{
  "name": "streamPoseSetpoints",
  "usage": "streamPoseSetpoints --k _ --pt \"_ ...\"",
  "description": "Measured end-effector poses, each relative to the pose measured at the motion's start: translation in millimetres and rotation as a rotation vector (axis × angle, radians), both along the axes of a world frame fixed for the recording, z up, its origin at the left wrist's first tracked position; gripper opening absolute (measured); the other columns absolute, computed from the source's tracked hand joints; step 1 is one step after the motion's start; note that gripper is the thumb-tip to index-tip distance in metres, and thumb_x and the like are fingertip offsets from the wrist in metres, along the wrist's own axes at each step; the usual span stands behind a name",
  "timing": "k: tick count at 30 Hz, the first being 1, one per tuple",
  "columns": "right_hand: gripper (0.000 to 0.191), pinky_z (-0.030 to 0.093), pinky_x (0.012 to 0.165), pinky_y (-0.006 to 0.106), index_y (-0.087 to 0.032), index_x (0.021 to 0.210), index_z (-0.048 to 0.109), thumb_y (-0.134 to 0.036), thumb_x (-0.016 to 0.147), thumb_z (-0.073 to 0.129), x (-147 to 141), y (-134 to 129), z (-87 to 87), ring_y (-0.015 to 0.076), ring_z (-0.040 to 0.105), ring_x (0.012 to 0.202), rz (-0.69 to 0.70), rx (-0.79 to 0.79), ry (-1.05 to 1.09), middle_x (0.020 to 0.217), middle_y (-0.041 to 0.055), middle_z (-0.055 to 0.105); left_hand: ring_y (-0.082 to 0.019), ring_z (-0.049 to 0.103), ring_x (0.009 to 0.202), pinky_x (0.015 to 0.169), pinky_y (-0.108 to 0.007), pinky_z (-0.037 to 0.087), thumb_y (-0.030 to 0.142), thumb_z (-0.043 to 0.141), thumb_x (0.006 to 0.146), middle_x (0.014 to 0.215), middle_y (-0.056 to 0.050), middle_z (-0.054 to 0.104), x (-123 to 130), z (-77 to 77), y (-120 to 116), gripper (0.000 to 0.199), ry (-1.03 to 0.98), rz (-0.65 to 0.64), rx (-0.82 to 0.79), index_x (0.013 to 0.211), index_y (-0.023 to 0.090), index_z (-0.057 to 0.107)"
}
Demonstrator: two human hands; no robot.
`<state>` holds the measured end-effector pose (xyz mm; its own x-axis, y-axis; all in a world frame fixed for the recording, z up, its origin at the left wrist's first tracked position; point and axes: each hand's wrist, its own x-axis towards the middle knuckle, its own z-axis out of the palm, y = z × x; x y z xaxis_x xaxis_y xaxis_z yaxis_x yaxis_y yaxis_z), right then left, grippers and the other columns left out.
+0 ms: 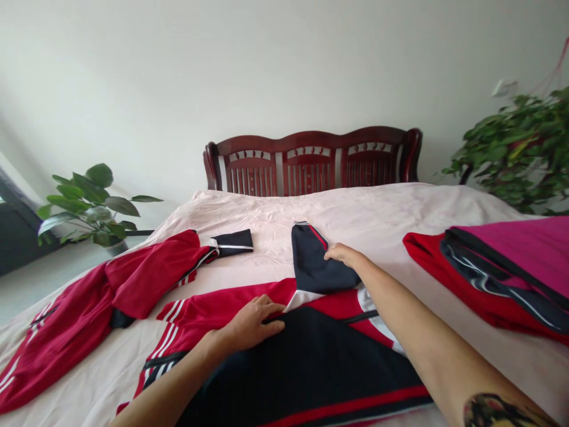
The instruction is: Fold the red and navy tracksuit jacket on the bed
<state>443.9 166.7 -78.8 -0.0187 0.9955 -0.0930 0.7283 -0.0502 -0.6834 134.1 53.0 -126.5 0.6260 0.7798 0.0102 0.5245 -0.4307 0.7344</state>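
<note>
A red, white and navy track jacket (347, 356) lies partly folded on the bed in front of me. Its navy flap (309, 261), edged with a red and white stripe, points toward the headboard. My right hand (341, 254) pinches the right edge of that flap between thumb and fingers. On the jacket's left part, where red meets navy, my left hand (255, 323) rests palm down, fingers stretched out and thumb apart. Beside it to the left lies another red garment (146, 273) with white stripes and a navy end.
A pink bedsheet (377, 204) covers the bed below the dark wooden headboard (309, 160). At the right is a pile of folded clothes (524, 255) in magenta, navy and red. Leafy plants stand at left (89, 201) and right (520, 151).
</note>
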Motion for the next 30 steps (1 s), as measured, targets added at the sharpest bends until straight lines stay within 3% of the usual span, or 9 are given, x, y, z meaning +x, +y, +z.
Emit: streamPoseSetpoints --k 3,6,12,15,17,21,24,27,30 --pt "0.036 0.055 0.086 0.040 -0.017 0.122 0.061 -0.038 0.093 0.062 -6.1 -10.9 14.0 0.0212 0.064 0.100 0.135 -0.056 0.146 0.119 0.0082 0.064 -0.028 0.062 0.102 0.101 -0.039 0.042 0.053 0.067 0.080 0.098 -0.007 0.073 -3.2 -2.0 11.5 0.039 -0.303 0.238 -0.389 0.102 0.023 0.076" --pt "0.036 0.055 0.083 0.032 -0.016 0.114 0.066 -0.030 0.082 0.068 -3.7 -28.9 31.1 0.0196 0.067 0.091 0.251 -0.100 0.253 0.105 0.0067 0.071 -0.025 0.068 0.092 0.094 -0.040 0.049 0.061 0.062 0.082 0.094 -0.010 0.075 -1.2 -1.6 26.0 0.052 -0.445 0.405 -0.633 0.109 0.017 0.071" --pt "0.038 0.054 0.080 0.029 -0.013 0.101 0.073 -0.019 0.064 0.067 0.3 -71.6 43.0 0.0177 0.070 0.077 0.679 -0.426 0.605 0.087 0.0051 0.076 -0.025 0.070 0.102 0.094 -0.039 0.051 0.058 0.045 0.093 0.108 -0.013 0.074 32.1 2.1 37.2 0.052 -0.727 0.331 -0.934 0.117 0.016 0.066" --pt "0.031 0.053 0.072 0.025 -0.013 0.092 0.075 -0.018 0.063 0.067 5.2 -82.4 38.6 0.0153 0.069 0.070 0.661 -0.448 0.591 0.082 0.0040 0.076 -0.023 0.072 0.081 0.084 -0.037 0.054 0.039 0.055 0.092 0.085 -0.010 0.075 46.6 2.1 36.2 0.032 -0.956 0.388 -1.042 0.101 0.012 0.069" --pt "0.032 0.052 0.073 0.024 -0.014 0.094 0.075 -0.019 0.063 0.069 12.1 -84.1 35.8 0.0156 0.069 0.074 0.632 -0.419 0.600 0.087 0.0042 0.076 -0.018 0.069 0.067 0.077 -0.032 0.055 0.024 0.056 0.090 0.073 -0.006 0.072 45.7 8.4 36.2 0.016 -1.072 0.453 -0.994 0.092 0.013 0.068" --pt "0.050 0.050 0.086 0.028 -0.017 0.113 0.071 -0.025 0.064 0.074 29.4 -79.0 25.5 0.0190 0.067 0.096 0.578 -0.294 0.546 0.107 0.0062 0.074 -0.010 0.068 0.071 0.078 -0.020 0.053 0.011 0.050 0.087 0.077 0.002 0.071 14.2 36.3 30.2 0.019 -1.341 0.513 -0.745 0.093 0.020 0.066" --pt "0.053 0.049 0.089 0.031 -0.014 0.115 0.071 -0.030 0.065 0.073 40.1 -72.8 7.0 0.0215 0.066 0.097 0.509 -0.224 0.360 0.103 0.0073 0.074 -0.010 0.069 0.080 0.084 -0.022 0.054 0.004 0.049 0.079 0.083 0.002 0.072 -23.7 45.9 11.3 0.029 -1.511 0.564 -0.610 0.095 0.022 0.065" --pt "0.050 0.049 0.090 0.035 -0.014 0.112 0.073 -0.036 0.067 0.070 48.4 -69.0 -13.3 0.0247 0.067 0.098 0.449 -0.197 0.217 0.100 0.0089 0.074 -0.013 0.070 0.077 0.078 -0.030 0.058 0.006 0.052 0.078 0.082 0.001 0.072 -60.5 34.4 -13.5 0.024 -1.438 0.758 -0.754 0.091 0.022 0.064" --pt "0.042 0.045 0.098 0.036 -0.016 0.106 0.076 -0.039 0.072 0.065 54.3 -67.8 -22.1 0.0260 0.064 0.107 0.443 -0.177 0.184 0.108 0.0083 0.074 -0.014 0.068 0.065 0.067 -0.032 0.059 0.029 0.055 0.088 0.072 0.000 0.068 -86.4 19.9 -27.8 0.011 -1.254 0.973 -0.964 0.082 0.021 0.060"
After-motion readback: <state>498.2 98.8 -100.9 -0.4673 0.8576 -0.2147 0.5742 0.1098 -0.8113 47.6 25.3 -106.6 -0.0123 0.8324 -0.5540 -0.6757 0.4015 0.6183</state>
